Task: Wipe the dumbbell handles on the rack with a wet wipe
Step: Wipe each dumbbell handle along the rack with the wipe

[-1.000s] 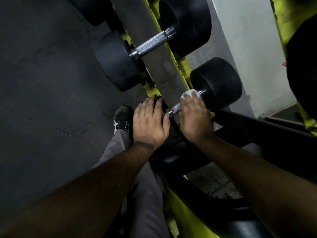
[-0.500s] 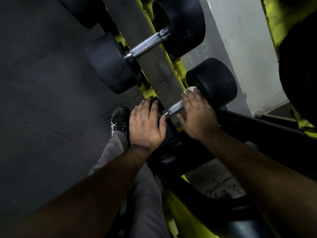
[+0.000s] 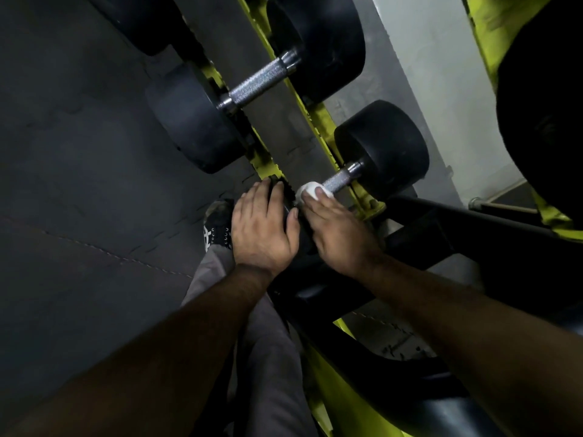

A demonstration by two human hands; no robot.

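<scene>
Dark rubber floor mat [image 3: 79, 216] at the left, pale wall [image 3: 441, 89] at the right, yellow dumbbell rack [image 3: 318, 121] running between. Black sneaker [image 3: 217, 222] and grey trouser leg [image 3: 271, 357] below the rack's near rail. Left hand [image 3: 263, 228] laid palm down over the near black head of the lower dumbbell [image 3: 383, 149], fingers [image 3: 257, 197] straight and close together, thumb along the inner side, forearm reaching in from the lower left. Right hand [image 3: 339, 228] just beside it, curled down on a white wet wipe [image 3: 310, 190] bunched around the near end of the knurled handle [image 3: 340, 178]. Bare steel beyond the wipe up to the far head. Second dumbbell [image 3: 262, 80] further up the rack, untouched, handle bare.
</scene>
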